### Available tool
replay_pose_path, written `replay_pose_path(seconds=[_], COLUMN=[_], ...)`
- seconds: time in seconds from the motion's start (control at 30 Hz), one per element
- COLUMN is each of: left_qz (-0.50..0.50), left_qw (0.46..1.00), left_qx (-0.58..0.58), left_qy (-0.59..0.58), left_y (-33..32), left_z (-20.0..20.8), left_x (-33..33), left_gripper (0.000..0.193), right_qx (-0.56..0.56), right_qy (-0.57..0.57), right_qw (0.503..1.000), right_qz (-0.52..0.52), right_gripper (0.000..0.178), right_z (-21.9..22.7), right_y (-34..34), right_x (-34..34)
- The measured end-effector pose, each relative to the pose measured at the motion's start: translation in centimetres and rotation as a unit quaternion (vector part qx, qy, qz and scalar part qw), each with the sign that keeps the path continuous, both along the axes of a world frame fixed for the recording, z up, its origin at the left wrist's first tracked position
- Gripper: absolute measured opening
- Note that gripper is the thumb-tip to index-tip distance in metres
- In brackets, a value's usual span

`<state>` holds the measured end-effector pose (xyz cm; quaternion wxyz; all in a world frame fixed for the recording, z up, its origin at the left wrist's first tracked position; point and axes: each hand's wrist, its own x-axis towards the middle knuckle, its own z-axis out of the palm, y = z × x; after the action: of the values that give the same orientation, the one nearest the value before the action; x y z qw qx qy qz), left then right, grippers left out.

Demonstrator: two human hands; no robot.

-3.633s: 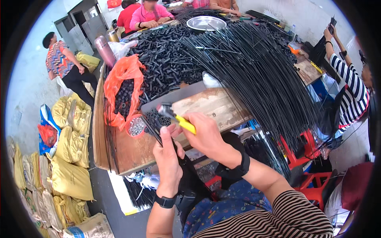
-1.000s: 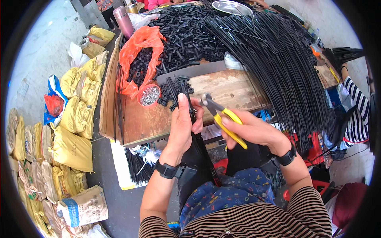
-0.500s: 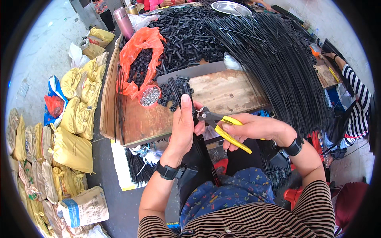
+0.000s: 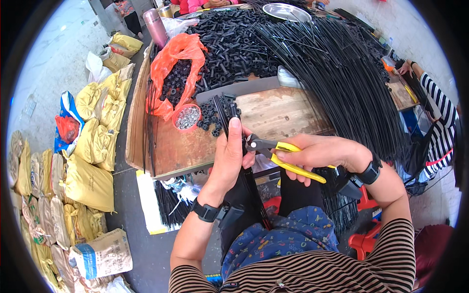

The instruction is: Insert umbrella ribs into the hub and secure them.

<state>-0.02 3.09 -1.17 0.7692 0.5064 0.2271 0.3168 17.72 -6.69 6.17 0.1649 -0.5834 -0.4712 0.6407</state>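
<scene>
Wrapped round a bundle of thin black rods, my left hand holds it upright above the table's near edge, with the thumb along the front. The bundle's lower end hangs down over my lap. In my right hand are yellow-handled pliers, gripped by both handles. Their dark jaws are at the rods, right beside my left fingers; what lies between the jaws is too small to make out. Just beyond my left hand lie small black ring-shaped parts and a red tub of small silvery pieces.
A heap of black tubular parts covers the back of the wooden table, beside an orange plastic bag. Long black rods lie on the right. Yellow sacks line the left wall. A co-worker's striped sleeve shows at right.
My right hand has shifted slightly right, and the plier handles have closed closer together. My left hand and the rod bundle have moved a little to the right in the picture.
</scene>
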Motion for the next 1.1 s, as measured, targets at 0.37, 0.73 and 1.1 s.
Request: replay_pose_path(seconds=[0.37, 0.73, 1.1], left_qz=[0.061, 0.05, -0.086], left_qw=[0.998, 0.999, 0.996], left_qx=[-0.01, -0.001, 0.021], left_qy=[0.011, 0.016, -0.015], left_y=[0.0, -0.1, -0.2], left_z=[-0.4, -0.1, 0.9], left_x=[0.3, 0.2, -0.3], left_gripper=[0.059, 0.054, 0.059], right_qx=[0.089, 0.112, -0.101], right_qy=[-0.01, -0.145, -0.05], right_qw=[0.996, 0.98, 0.972], right_qz=[-0.011, 0.079, 0.208], right_gripper=[0.032, 0.032, 0.044], right_z=[-2.0, 0.8, 3.5], right_y=[0.0, 1.3, 4.8], right_x=[-0.4, 0.2, 4.4])
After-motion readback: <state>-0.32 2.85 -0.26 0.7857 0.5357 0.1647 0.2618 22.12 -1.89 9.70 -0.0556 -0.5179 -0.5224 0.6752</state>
